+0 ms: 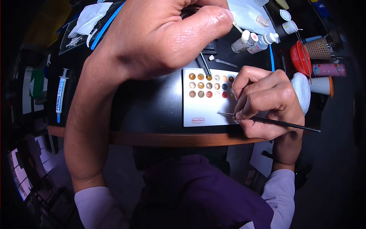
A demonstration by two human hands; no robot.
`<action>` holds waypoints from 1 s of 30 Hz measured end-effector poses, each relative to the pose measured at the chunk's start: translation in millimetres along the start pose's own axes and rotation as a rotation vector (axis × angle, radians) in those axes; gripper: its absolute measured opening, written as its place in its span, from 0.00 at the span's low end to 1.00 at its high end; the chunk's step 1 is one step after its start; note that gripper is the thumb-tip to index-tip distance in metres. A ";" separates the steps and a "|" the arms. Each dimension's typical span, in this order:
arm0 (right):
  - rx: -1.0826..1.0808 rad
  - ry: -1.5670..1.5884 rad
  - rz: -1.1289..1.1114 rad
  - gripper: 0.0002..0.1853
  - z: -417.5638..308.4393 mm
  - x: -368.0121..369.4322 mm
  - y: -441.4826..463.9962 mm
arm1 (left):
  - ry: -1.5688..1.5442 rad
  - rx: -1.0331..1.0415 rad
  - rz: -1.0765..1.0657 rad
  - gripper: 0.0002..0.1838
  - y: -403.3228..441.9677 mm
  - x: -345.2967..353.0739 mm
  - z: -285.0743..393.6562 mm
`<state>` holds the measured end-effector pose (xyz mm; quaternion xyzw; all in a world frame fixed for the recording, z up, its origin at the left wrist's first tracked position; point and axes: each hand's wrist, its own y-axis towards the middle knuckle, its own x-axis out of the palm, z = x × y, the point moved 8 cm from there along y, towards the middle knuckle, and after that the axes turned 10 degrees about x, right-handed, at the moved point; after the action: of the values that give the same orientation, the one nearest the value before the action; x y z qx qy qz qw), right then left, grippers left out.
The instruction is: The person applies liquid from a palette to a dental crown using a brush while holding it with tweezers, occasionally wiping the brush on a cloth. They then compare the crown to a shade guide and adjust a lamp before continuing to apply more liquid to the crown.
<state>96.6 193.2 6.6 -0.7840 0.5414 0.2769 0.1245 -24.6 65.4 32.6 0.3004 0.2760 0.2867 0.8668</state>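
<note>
A white palette [202, 108] marked Renfert lies near the table's front edge, with rows of small wells of brown, white, red and blue colours. My right hand [267, 103] pinches a thin dark brush [282, 124] over the palette's right part; the brush tip touches or hovers just above its bare lower area. My left hand [171, 34] is raised close to the camera, beyond the palette's upper left, with thumb and fingers closed. A thin pale stick end [237, 26] shows beside its thumb; what the fingers hold is mostly hidden. Another dark handle [205, 64] reaches the top row of wells.
A firing paste syringe [61, 95] lies at left. Two small bottles [263, 42] stand behind the palette. At right are a red bowl [300, 57], a woven holder [318, 49] and a white cup [321, 85]. The wooden table edge [171, 139] runs across the front.
</note>
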 end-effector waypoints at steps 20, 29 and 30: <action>-0.048 0.007 -0.031 0.08 0.1 0.3 1.0 | 0.110 -0.047 -0.137 0.16 1.0 1.0 -0.5; -0.273 0.175 0.268 0.06 -24.6 -47.2 -8.5 | 0.294 0.097 -0.277 0.12 2.0 19.6 6.2; -0.311 0.177 0.303 0.05 -27.4 -50.3 -9.0 | 0.314 0.121 -0.273 0.10 1.3 21.9 6.3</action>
<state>100.0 222.3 56.7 -0.7249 0.6124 0.3026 -0.0885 -5.9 78.5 30.9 0.2635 0.4624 0.1927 0.8244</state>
